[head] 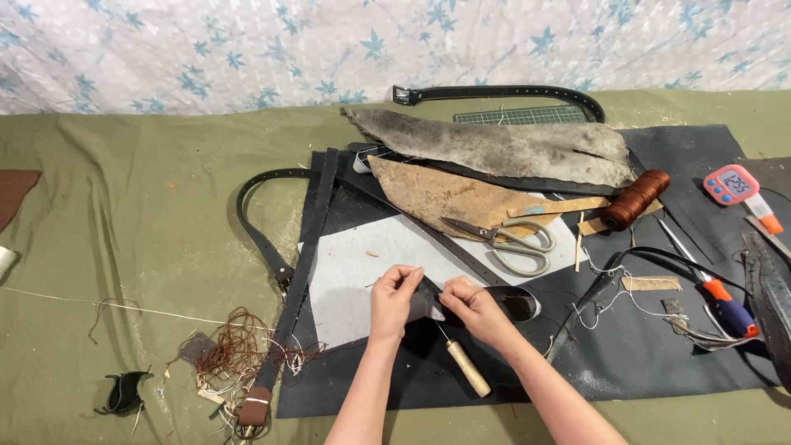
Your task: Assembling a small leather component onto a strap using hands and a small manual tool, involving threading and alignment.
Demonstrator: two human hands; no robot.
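**Hands stitching a small black leather piece**

Left hand (394, 298) pinches thread above a black leather piece (428, 301); right hand (471, 306) grips its other side, both closed tight. A wooden-handled awl (464, 363) lies beneath, scissors (511, 239) nearby. Stitching looks underway, unfinished.

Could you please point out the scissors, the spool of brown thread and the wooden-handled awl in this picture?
scissors (504, 237), head view, on the pivot where the blades meet the handles.
spool of brown thread (635, 199), head view, on the middle of the wound thread.
wooden-handled awl (468, 367), head view, on the pale wooden handle.
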